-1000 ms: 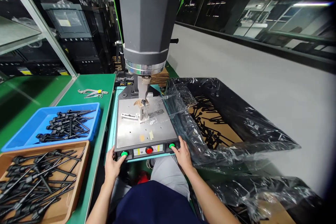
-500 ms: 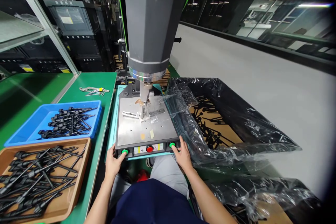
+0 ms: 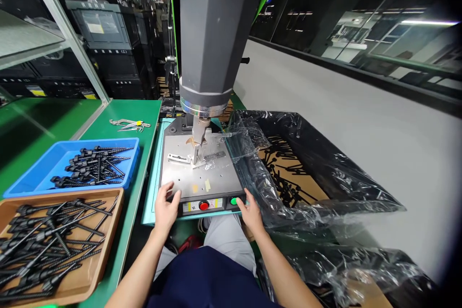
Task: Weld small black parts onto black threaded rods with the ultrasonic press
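Note:
A grey press machine (image 3: 212, 33) stands over a steel plate (image 3: 202, 180) with a small fixture (image 3: 197, 149) under its head. My left hand (image 3: 166, 209) lies over the plate's front left corner, fingers spread and holding nothing, covering the left green button. My right hand (image 3: 250, 214) rests at the front right corner, fingers extended beside the right green button (image 3: 233, 200). A red button (image 3: 203, 206) sits between them.
A blue tray (image 3: 43, 175) and a brown tray (image 3: 96, 260) on the green bench hold several black rods. Metal tools (image 3: 128, 125) lie further back. A plastic-lined cardboard box (image 3: 325, 178) with black rods stands at the right.
My left hand has risen from the left green button onto the plate's front corner. The right hand has stayed by its button. The camera view shifted slightly.

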